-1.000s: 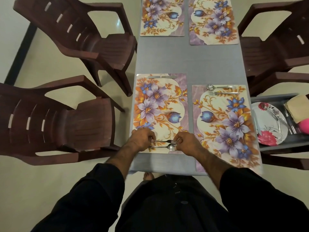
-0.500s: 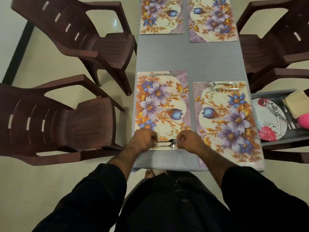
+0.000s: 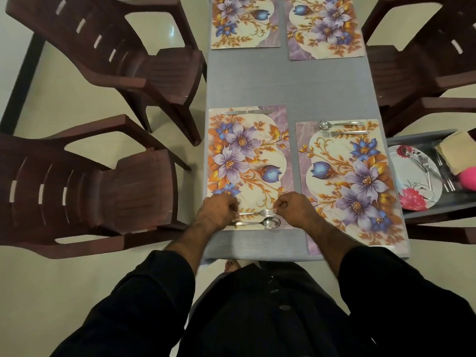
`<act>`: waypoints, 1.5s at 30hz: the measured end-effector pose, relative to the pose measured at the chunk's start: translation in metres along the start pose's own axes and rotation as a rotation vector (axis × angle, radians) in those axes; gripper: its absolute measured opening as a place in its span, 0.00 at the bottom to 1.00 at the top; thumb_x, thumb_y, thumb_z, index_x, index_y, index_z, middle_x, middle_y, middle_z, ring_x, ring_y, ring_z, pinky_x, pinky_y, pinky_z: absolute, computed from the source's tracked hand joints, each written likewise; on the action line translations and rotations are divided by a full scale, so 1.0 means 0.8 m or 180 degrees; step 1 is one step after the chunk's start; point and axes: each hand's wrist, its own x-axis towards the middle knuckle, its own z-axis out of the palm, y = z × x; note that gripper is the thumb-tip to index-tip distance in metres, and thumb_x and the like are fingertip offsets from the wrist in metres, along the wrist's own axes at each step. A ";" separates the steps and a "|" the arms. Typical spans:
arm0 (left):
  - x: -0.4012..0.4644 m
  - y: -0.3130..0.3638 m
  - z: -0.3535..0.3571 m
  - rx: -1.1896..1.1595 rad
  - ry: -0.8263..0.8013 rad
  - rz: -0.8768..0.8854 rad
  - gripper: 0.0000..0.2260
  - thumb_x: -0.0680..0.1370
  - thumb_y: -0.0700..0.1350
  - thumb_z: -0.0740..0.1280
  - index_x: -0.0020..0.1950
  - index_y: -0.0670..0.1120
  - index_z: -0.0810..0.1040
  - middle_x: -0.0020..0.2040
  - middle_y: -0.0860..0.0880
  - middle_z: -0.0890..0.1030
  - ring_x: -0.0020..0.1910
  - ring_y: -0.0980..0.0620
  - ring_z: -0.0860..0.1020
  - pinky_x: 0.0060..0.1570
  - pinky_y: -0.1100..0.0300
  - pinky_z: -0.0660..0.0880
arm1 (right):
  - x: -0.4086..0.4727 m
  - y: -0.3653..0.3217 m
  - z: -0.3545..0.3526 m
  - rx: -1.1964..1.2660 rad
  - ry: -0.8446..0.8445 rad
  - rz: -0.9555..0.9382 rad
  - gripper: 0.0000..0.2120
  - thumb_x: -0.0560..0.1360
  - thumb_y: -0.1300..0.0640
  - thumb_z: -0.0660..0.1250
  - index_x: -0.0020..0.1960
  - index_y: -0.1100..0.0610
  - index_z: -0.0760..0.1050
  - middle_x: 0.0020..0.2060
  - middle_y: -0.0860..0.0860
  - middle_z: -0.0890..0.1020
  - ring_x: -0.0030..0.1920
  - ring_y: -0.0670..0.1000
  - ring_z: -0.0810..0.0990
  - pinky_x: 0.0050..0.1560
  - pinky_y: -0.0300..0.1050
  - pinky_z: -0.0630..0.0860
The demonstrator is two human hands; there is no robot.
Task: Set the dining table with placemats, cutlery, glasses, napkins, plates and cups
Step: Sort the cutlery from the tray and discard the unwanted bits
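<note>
Head view: fork (image 3: pixel 258 213) between both grips.

A: What lies on the tabletop (image 3: pixel 288 83)?
B: Four placemats in two rows. On the near-left placemat (image 3: pixel 248 161), a fork (image 3: pixel 258 213) and spoon (image 3: pixel 260 223) lie along the near edge, a knife (image 3: pixel 247 112) along the far edge.
A: And to the right?
B: The near-right placemat (image 3: pixel 347 184) carries a second spoon (image 3: pixel 340 123) and a second fork (image 3: pixel 345 133) at its far edge; a tray (image 3: pixel 438 211) with a plate (image 3: pixel 412 176) sits beyond.

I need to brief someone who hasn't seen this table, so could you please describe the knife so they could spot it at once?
Find the near-left placemat, the one both hands work on. The knife lies flat along its far edge, opposite the fork and spoon at the near edge. It is the only cutlery lying alone, plain and blade-shaped.
</note>
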 end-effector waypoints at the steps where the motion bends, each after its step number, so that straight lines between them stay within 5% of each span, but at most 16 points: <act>1: 0.002 -0.004 0.002 -0.0040 0.0006 -0.0017 0.03 0.77 0.48 0.74 0.50 0.54 0.87 0.56 0.50 0.86 0.54 0.47 0.82 0.58 0.49 0.82 | 0.001 -0.001 0.000 0.0000 -0.0002 0.0010 0.02 0.77 0.58 0.76 0.49 0.55 0.87 0.47 0.49 0.87 0.47 0.50 0.83 0.51 0.42 0.78; 7: 0.003 -0.005 0.002 -0.0107 0.0027 -0.0113 0.06 0.76 0.48 0.75 0.41 0.57 0.82 0.55 0.51 0.86 0.55 0.47 0.82 0.56 0.52 0.82 | 0.006 0.000 -0.001 0.0032 -0.0083 0.0093 0.03 0.76 0.55 0.77 0.48 0.53 0.87 0.46 0.49 0.87 0.46 0.49 0.83 0.51 0.45 0.81; 13: -0.005 -0.008 -0.015 -0.0346 0.0339 0.0025 0.09 0.79 0.56 0.74 0.43 0.58 0.77 0.48 0.61 0.79 0.47 0.55 0.78 0.50 0.54 0.80 | 0.003 -0.002 -0.015 0.0142 0.0183 0.0197 0.15 0.78 0.41 0.73 0.44 0.53 0.84 0.40 0.48 0.86 0.42 0.50 0.83 0.47 0.45 0.80; 17: -0.004 0.000 -0.037 -0.0248 0.0510 0.0170 0.08 0.80 0.57 0.72 0.51 0.54 0.81 0.51 0.52 0.83 0.49 0.50 0.80 0.50 0.52 0.81 | -0.008 0.000 -0.039 0.0244 0.0537 0.0192 0.13 0.78 0.44 0.73 0.42 0.53 0.83 0.39 0.47 0.86 0.41 0.49 0.83 0.45 0.44 0.78; 21: -0.006 0.027 -0.049 -0.0182 0.0624 0.0490 0.11 0.80 0.58 0.72 0.53 0.51 0.83 0.51 0.52 0.84 0.49 0.49 0.80 0.50 0.51 0.80 | -0.037 0.010 -0.055 0.0307 0.0882 0.0156 0.09 0.79 0.52 0.72 0.43 0.55 0.84 0.39 0.50 0.86 0.42 0.53 0.84 0.46 0.45 0.78; 30: -0.043 0.116 -0.008 0.0005 0.0443 0.1222 0.10 0.80 0.54 0.72 0.54 0.48 0.83 0.53 0.49 0.84 0.52 0.46 0.80 0.51 0.50 0.78 | -0.134 0.049 -0.042 0.0562 0.1105 0.0232 0.09 0.77 0.53 0.73 0.39 0.52 0.81 0.35 0.48 0.85 0.37 0.50 0.83 0.45 0.48 0.80; 45: -0.059 0.384 0.137 0.0252 0.0318 0.1276 0.09 0.80 0.54 0.72 0.51 0.49 0.83 0.50 0.49 0.85 0.49 0.46 0.81 0.49 0.52 0.78 | -0.242 0.308 -0.172 0.1088 0.1210 0.0349 0.09 0.76 0.54 0.76 0.40 0.56 0.82 0.33 0.52 0.84 0.35 0.49 0.81 0.42 0.43 0.78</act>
